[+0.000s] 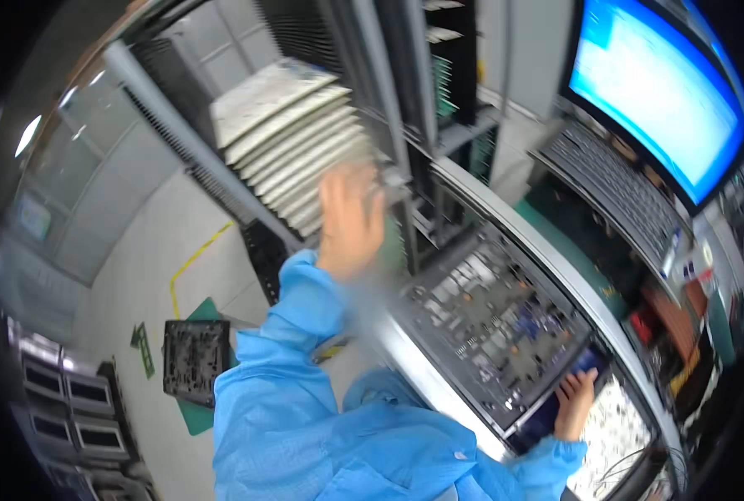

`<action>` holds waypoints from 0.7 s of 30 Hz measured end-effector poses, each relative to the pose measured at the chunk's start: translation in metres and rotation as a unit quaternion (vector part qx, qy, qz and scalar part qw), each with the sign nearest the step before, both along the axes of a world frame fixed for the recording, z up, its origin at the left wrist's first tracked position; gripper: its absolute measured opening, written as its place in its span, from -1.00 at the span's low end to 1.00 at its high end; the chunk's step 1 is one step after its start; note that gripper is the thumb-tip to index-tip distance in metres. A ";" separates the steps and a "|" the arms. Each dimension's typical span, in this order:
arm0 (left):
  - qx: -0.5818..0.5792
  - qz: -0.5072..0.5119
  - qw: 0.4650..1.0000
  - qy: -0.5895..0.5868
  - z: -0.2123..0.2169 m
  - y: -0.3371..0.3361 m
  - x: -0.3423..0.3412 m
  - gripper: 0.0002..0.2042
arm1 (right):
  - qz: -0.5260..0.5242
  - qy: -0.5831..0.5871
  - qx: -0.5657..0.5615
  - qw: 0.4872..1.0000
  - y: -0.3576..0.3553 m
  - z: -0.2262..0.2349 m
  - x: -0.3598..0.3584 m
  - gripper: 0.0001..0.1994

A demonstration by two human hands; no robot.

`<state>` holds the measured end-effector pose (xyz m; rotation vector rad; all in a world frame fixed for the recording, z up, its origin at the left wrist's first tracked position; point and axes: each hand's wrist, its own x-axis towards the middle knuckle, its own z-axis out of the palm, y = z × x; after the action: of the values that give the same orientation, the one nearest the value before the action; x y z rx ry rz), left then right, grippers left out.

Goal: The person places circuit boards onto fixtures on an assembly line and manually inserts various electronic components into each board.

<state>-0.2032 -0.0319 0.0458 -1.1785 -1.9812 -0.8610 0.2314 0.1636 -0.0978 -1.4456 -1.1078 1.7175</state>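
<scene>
My left hand is raised, blurred by motion, with its fingers apart and nothing seen in them. It is at the near right side of a stack of white panels, which sit one above another in a ribbed rack; whether it touches them I cannot tell. My right hand has its fingers bent over a dark blue panel at the lower right. This panel lies along the near right edge of a black fixture tray dotted with small metal and coloured parts.
A metal rail borders the black tray. Beyond it are a lit monitor and a keyboard. A bright, glossy surface lies beside my right hand. On the left, another black fixture rests over a green board.
</scene>
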 end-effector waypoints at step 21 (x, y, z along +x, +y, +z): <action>-0.119 0.133 0.935 0.308 0.112 -0.118 0.009 -0.93 | 0.276 0.271 0.180 0.904 -0.111 0.144 -0.142 -0.43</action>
<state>-0.1946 -0.1500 0.1581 -1.1008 -1.6801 -0.0826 0.0896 0.0527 0.0464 -0.3859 -1.4835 1.9725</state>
